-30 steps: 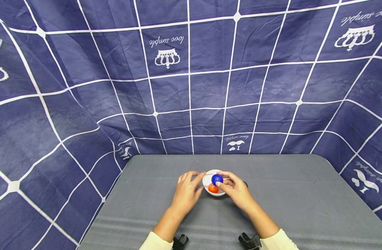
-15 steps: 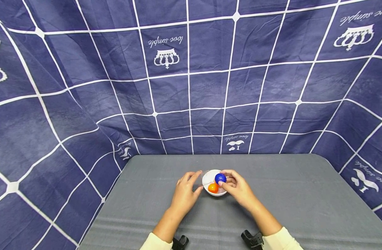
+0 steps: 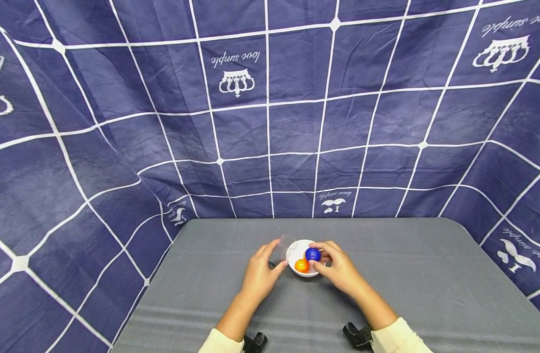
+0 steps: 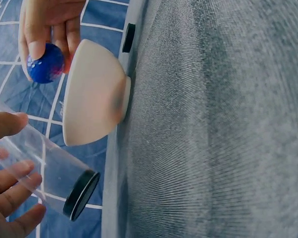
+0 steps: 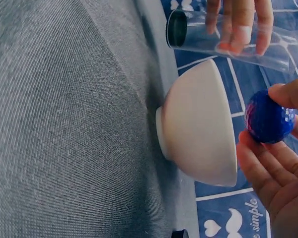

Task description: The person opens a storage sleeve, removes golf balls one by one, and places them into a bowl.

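A white bowl stands on the grey table with an orange ball in it. Over the bowl's right side, my right hand pinches a dimpled blue ball between thumb and fingers. In the right wrist view, that blue ball is just above the rim. Left of the bowl, my left hand grips a clear plastic tube with a black end cap. The tube is tilted, its black end down and apart from the bowl. Its contents, if any, do not show.
A small black disc-like thing lies on the table beyond the bowl, mostly hidden by the right hand in the head view. The grey cloth-covered table meets a blue checked curtain at the back and sides.
The tube has tipped away from over the bowl to its left side and stands more upright. My right hand has shifted slightly right with the blue ball, leaving the orange ball more visible.
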{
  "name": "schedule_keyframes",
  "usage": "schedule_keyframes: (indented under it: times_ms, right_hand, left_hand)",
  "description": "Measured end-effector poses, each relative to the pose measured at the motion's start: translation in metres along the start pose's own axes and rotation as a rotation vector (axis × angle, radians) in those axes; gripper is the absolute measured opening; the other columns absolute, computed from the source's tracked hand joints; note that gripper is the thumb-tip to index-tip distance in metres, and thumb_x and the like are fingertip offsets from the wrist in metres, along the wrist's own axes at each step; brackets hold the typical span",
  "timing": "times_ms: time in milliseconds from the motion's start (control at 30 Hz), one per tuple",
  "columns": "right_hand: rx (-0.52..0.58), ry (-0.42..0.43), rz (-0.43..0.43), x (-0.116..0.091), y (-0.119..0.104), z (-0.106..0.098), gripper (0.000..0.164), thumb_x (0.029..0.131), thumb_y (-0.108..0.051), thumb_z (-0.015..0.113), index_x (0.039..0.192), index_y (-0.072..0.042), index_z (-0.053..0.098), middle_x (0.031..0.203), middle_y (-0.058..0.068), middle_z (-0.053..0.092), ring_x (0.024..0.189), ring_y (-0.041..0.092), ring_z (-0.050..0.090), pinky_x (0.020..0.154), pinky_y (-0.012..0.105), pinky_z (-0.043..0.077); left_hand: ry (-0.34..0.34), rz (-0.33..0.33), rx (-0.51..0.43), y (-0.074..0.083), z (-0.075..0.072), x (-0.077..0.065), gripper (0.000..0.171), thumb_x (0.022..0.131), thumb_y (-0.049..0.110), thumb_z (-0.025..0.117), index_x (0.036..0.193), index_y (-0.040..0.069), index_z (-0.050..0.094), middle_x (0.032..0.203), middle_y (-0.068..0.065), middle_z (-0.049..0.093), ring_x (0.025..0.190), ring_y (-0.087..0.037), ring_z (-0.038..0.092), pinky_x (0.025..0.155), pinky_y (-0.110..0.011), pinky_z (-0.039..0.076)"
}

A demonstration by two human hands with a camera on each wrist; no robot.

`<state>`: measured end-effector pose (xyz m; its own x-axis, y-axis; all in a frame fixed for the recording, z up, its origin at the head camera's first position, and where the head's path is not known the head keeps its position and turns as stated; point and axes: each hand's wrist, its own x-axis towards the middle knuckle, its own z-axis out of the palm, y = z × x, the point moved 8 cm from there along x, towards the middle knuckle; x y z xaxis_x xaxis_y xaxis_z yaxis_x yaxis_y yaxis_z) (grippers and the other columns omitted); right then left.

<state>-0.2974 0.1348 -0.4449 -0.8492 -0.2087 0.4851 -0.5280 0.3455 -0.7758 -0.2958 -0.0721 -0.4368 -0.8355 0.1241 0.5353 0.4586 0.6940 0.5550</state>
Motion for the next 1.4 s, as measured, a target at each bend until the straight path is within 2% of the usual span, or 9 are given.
schedule_keyframes:
  times_ms: [267,467,600,700,967,1400]
  right_hand:
    - [-0.152,-0.014,-0.026,0.000,-0.001,0.000,0.041,0.078,0.003,0.080,0.118,-0.002,0.069,0.108,0.007,0.066,0.087,0.013,0.065,0.074,0.027,0.059]
    - [-0.263,-0.025,-0.017,-0.001,0.000,-0.002,0.041,0.077,-0.002,0.083,0.116,-0.006,0.070,0.103,0.002,0.064,0.077,0.012,0.059,0.070,0.025,0.054]
    - [-0.341,-0.056,-0.002,-0.002,0.002,0.000,0.041,0.077,-0.007,0.084,0.116,-0.008,0.070,0.101,0.000,0.063,0.077,0.010,0.057,0.068,0.022,0.050]
    - [-0.379,-0.092,0.012,-0.004,0.004,0.003,0.040,0.079,-0.010,0.083,0.117,-0.009,0.070,0.102,0.000,0.063,0.081,0.010,0.058,0.070,0.021,0.050]
    - [-0.461,-0.172,-0.026,-0.004,0.000,0.012,0.036,0.082,-0.015,0.079,0.116,-0.010,0.068,0.111,0.002,0.066,0.095,0.015,0.066,0.085,0.034,0.056]
    - [-0.528,-0.308,-0.060,0.004,0.000,0.020,0.023,0.086,-0.011,0.071,0.109,-0.010,0.071,0.106,0.001,0.064,0.096,0.018,0.065,0.087,0.038,0.055]
  left_hand:
    - [0.005,-0.112,-0.119,-0.017,0.002,0.003,0.056,0.081,0.022,0.085,0.131,0.005,0.063,0.118,-0.010,0.074,0.110,-0.028,0.070,0.093,-0.047,0.056]
    - [-0.003,-0.144,-0.172,-0.023,0.004,0.003,0.056,0.082,0.021,0.084,0.131,0.005,0.062,0.118,-0.011,0.074,0.109,-0.028,0.070,0.091,-0.046,0.058]
    - [0.002,-0.152,-0.196,-0.024,0.004,0.003,0.055,0.082,0.020,0.084,0.130,0.005,0.062,0.118,-0.012,0.074,0.109,-0.029,0.071,0.091,-0.047,0.057]
    - [0.005,-0.159,-0.194,-0.027,0.006,0.002,0.054,0.082,0.021,0.084,0.129,0.006,0.063,0.117,-0.011,0.075,0.108,-0.027,0.071,0.090,-0.046,0.058]
    - [0.010,-0.196,-0.205,-0.033,0.010,0.001,0.054,0.081,0.023,0.084,0.128,0.007,0.063,0.116,-0.009,0.076,0.107,-0.025,0.072,0.087,-0.042,0.058]
    - [0.007,-0.278,-0.306,-0.043,0.015,0.001,0.054,0.081,0.015,0.084,0.129,0.006,0.062,0.119,-0.015,0.071,0.110,-0.032,0.071,0.093,-0.045,0.057]
